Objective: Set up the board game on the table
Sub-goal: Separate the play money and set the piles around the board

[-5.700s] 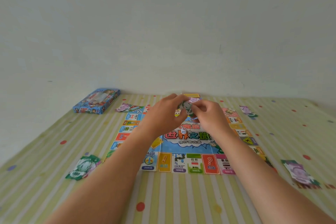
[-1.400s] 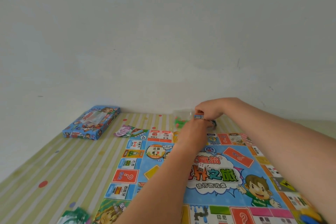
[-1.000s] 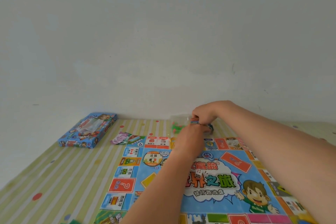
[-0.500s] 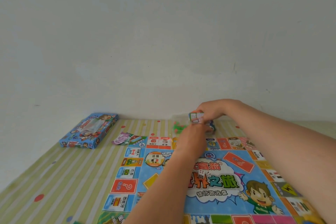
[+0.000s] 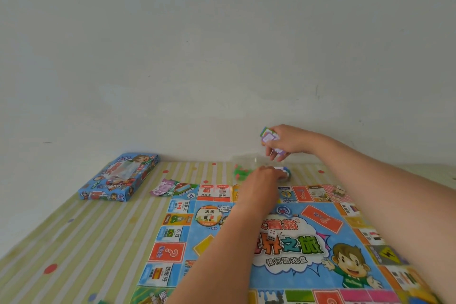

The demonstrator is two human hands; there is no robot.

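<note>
The colourful game board (image 5: 308, 249) lies flat on the striped, dotted counter (image 5: 74, 242), a white die (image 5: 272, 234) resting on its central title panel. Beyond the board's far edge, a person's right hand (image 5: 288, 142) is raised above the counter, its fingers pinching a few small cards (image 5: 267, 134). The left hand (image 5: 261, 180) lies lower, its fingers over a small pile of cards (image 5: 283, 170); whether they grip the pile cannot be told. Just left of that hand sit green pieces (image 5: 240, 171). Paper banknotes (image 5: 164, 187) lie at the board's far left corner, and the blue game box (image 5: 118, 177) rests farther left, near the wall (image 5: 197, 57).
</note>
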